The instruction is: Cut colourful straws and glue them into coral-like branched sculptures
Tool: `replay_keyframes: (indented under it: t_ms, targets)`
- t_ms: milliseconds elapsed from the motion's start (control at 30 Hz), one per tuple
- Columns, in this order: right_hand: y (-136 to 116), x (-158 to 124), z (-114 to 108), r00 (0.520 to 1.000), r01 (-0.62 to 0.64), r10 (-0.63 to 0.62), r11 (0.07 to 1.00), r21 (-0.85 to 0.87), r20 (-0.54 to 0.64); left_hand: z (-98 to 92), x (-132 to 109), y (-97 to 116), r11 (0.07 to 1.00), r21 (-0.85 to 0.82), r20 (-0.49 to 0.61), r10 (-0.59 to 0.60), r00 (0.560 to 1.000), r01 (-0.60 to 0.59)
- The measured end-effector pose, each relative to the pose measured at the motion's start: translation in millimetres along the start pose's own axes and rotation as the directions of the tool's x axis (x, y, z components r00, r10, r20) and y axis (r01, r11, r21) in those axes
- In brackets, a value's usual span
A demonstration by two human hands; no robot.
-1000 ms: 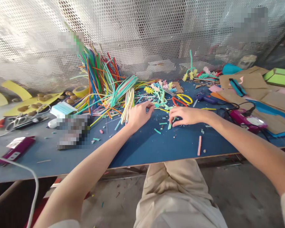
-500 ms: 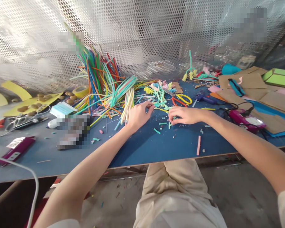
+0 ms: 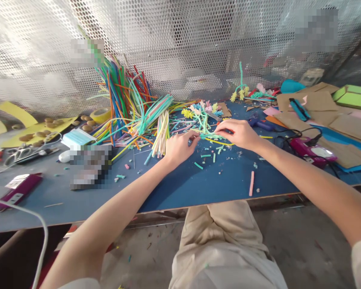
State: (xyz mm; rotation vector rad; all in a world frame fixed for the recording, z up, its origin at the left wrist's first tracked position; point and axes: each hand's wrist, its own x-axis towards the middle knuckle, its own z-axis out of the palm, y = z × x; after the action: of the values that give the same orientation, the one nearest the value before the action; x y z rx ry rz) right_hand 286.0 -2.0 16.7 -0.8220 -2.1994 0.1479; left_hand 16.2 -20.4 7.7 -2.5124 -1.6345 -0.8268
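Observation:
On the blue table top (image 3: 183, 188), my left hand (image 3: 177, 147) pinches one end of a teal pipe cleaner piece (image 3: 209, 136). My right hand (image 3: 239, 132) has its fingers closed on the other end of the same piece, over a long yellow pipe cleaner (image 3: 218, 142). Just behind both hands stand small pipe cleaner flowers (image 3: 200, 112) in yellow, pink and teal. Short cut bits of teal pipe cleaner (image 3: 206, 155) lie below my hands.
A big heap of coloured pipe cleaners (image 3: 129, 104) fills the back left. Scissors (image 3: 21, 154), a face mask (image 3: 76, 138) and tape (image 3: 100, 115) lie left. A magenta glue gun (image 3: 311, 150), cardboard (image 3: 325, 104) and a loose pink piece (image 3: 252, 183) lie right.
My right hand left the cut bits on the table and moved up and back to the teal piece, closing on it. My left hand stayed almost where it was.

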Motion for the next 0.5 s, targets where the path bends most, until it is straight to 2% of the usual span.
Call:
replay_keyframes:
  t_ms: [133,300,500]
  targets:
    - [0.6,-1.6,10.2,0.997,0.052,-0.054,0.998,-0.04,-0.049,2.5,-2.6,3.7,1.0,0.007,0.008,0.023,1.0,-0.023]
    - [0.9,-2.2,14.2,0.999,0.041,-0.041,0.999,-0.004,0.019,2.6,-3.7,7.2,0.999,0.021,0.016,0.033,0.999,-0.033]
    - [-3.3,-0.5,16.4,0.999,0.028,-0.028,1.0,-0.01,0.039,3.8,-3.7,7.5,0.999,0.017,0.007,0.051,0.999,-0.051]
